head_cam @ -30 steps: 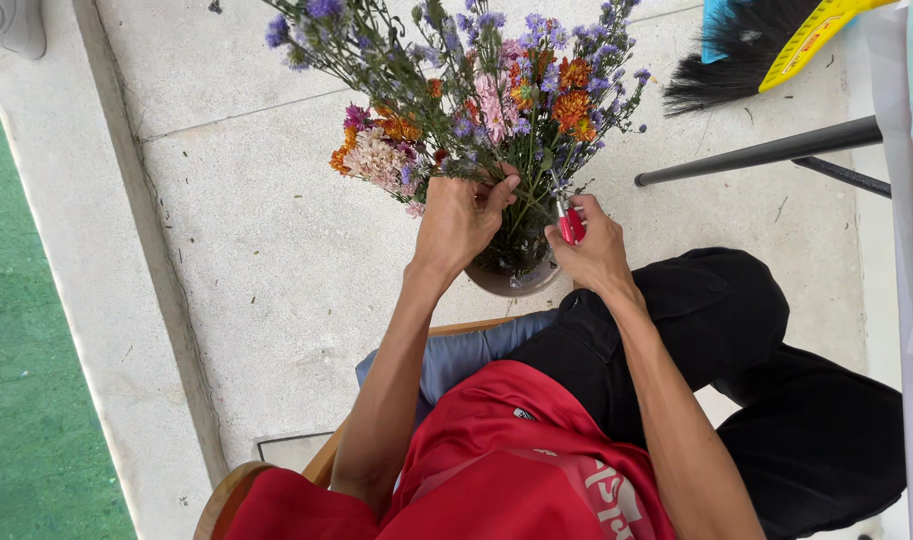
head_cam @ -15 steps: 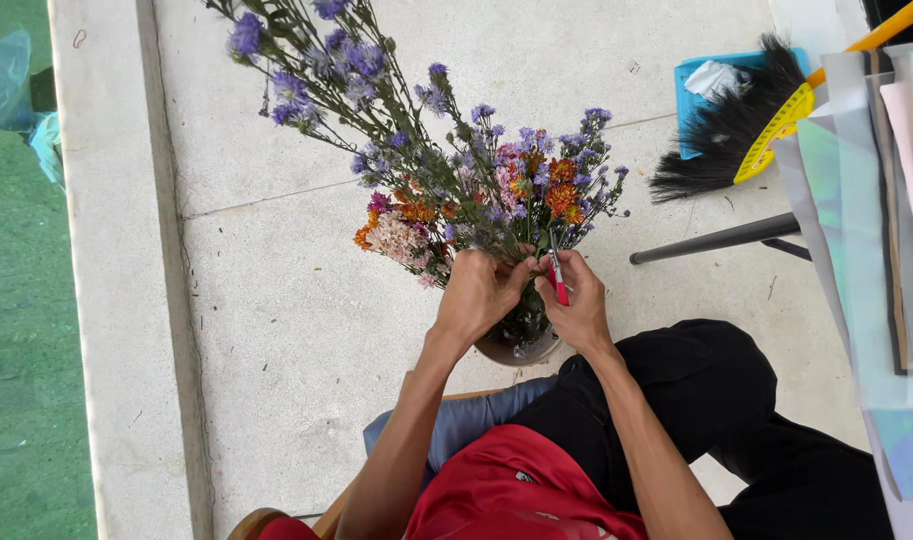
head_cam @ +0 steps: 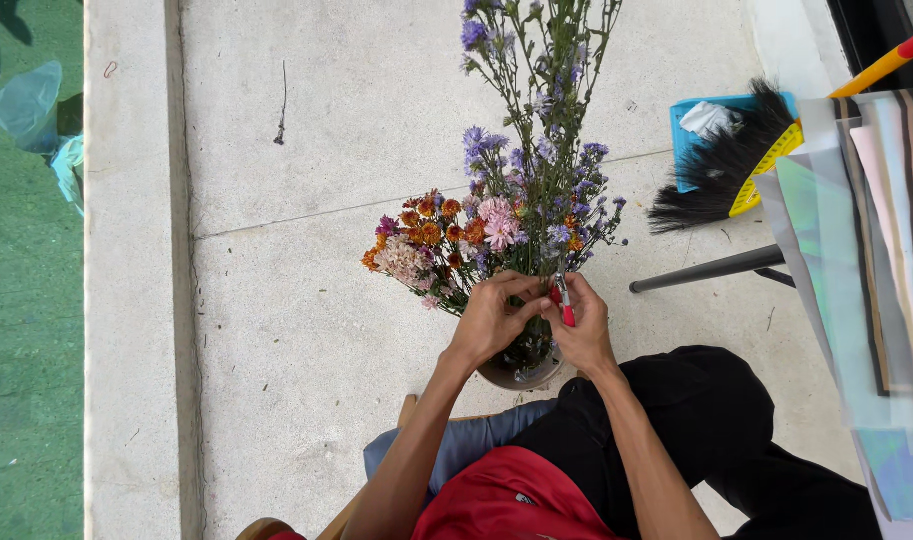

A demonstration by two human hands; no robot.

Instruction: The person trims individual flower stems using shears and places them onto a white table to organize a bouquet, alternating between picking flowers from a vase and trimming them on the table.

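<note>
Scanning from the left: a green water surface (head_cam: 27, 300) borders a pale raised concrete kerb (head_cam: 127, 300), then a grey concrete slab floor (head_cam: 307, 300) on which the work stands.

Centre: a round brownish vase (head_cam: 522, 370) sits on the slab just in front of the seated person's knees. It holds a mixed bunch of flowers (head_cam: 507, 220), with orange and pink heads low on the left and tall purple-flowered stems rising above.

Left hand (head_cam: 492, 318): fingers curled and pressed together around the gathered stems just above the vase mouth. Right hand (head_cam: 585, 330): closed around a small red-handled cutting tool (head_cam: 566, 305), its tip pointing up into the stems; whether its blades are open cannot be told. The two hands touch.

Right: a black-bristled broom with a yellow and orange handle (head_cam: 737, 175) lies across a blue dustpan (head_cam: 692, 130); beside them, a dark metal leg (head_cam: 707, 268) and overlapping pale sheets (head_cam: 857, 250).

Assessment: the arrangement appears well advanced, the vase already full. Fine adjustment or trimming at the stems looks to be what is left. No loose flowers are visible on the floor.
</note>
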